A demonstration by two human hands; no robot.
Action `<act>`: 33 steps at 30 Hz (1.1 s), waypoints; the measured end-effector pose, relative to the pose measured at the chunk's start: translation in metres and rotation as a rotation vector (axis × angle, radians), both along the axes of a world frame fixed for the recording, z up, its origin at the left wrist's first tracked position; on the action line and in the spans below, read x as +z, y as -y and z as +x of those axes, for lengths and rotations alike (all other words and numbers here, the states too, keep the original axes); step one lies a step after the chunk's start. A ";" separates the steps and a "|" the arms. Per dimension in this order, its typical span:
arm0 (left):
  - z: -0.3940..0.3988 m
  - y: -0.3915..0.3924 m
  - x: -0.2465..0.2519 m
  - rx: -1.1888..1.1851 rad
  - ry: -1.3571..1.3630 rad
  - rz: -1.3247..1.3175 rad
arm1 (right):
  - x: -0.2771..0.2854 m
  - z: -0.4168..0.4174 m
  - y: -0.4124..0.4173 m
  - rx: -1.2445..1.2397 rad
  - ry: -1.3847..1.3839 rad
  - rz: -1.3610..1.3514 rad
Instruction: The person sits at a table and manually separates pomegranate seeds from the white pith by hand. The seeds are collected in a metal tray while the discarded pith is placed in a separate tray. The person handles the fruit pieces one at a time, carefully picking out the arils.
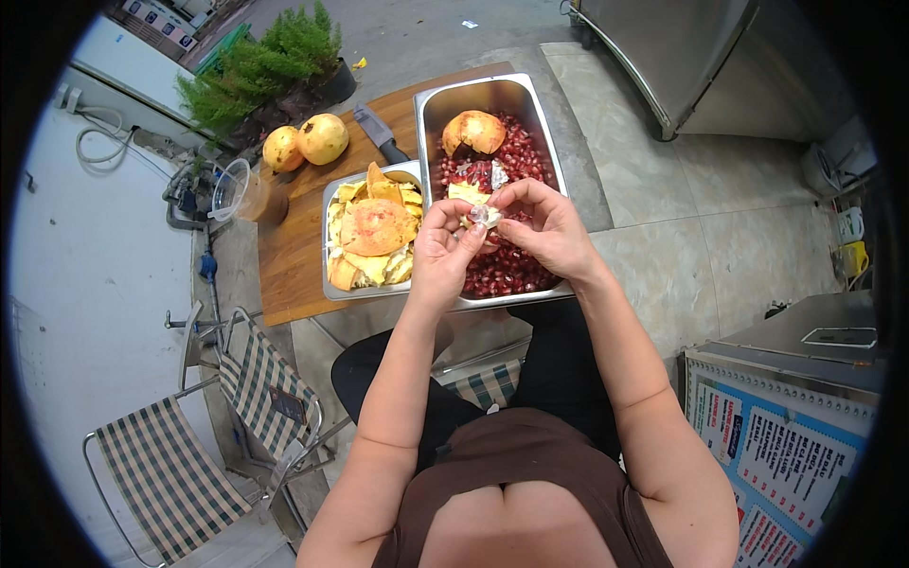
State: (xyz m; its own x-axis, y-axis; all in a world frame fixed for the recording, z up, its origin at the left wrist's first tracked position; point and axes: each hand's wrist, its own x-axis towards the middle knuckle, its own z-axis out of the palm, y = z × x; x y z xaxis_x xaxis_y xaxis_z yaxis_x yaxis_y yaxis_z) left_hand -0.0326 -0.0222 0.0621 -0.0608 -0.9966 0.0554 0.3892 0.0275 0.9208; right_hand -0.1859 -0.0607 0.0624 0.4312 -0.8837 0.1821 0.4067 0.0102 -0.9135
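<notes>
Over a deep steel pan [423, 135] of loose pomegranate seeds [508, 273], my left hand [447, 241] and my right hand [543, 227] pinch a small whitish piece of pomegranate [483, 216] between their fingertips. Behind them in the pan lie an opened pomegranate chunk [476, 177] with red seeds and pale membrane, and an orange-yellow pomegranate piece [474, 132] with its rind upward. Beside my left hand, a shallower steel tray [328, 284] holds yellow rind pieces [380, 226].
On the wooden table [291, 277] are two whole pomegranates [323, 139], a knife [380, 133] with a dark handle and a plastic cup [248, 195] of brownish contents. Checkered folding chairs [170, 476] stand at lower left, a menu board [788, 454] at lower right. Potted greenery [266, 71] is beyond the table.
</notes>
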 end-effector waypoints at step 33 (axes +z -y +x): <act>0.002 0.001 0.001 -0.011 -0.003 0.066 | 0.003 -0.002 -0.003 -0.105 -0.185 -0.057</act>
State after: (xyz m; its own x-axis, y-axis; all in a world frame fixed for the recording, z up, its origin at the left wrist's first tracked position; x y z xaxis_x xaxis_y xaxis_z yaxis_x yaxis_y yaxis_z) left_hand -0.0309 -0.0228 0.0631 -0.0719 -0.9974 -0.0106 0.3920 -0.0381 0.9192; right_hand -0.1882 -0.0578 0.0653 0.3679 -0.9162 0.1591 0.2278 -0.0771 -0.9707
